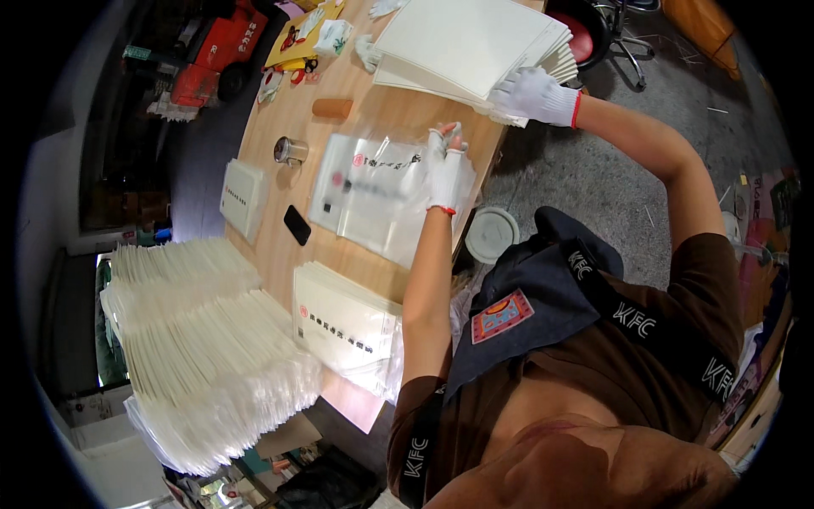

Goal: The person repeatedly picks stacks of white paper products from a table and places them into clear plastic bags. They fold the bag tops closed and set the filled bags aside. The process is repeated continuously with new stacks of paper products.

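Note:
My left hand, in a white glove with bare fingertips and a red cuff, is at the right end of a clear plastic bag lying on the table. Its fingers are bent, closed on the bag's edge. Dark print and red marks show at the bag. Farther off, my right hand, also in a white glove, grips the near right corner of a stack of white boards. The boards lie slightly fanned at the table's far right, and the fingertips are partly hidden against them.
On the wooden table are a phone, a metal-lidded jar, a brown block and a small white printed pack. Printed bagged sheets lie near my left forearm, beside a tall bagged pile. A white bucket stands below.

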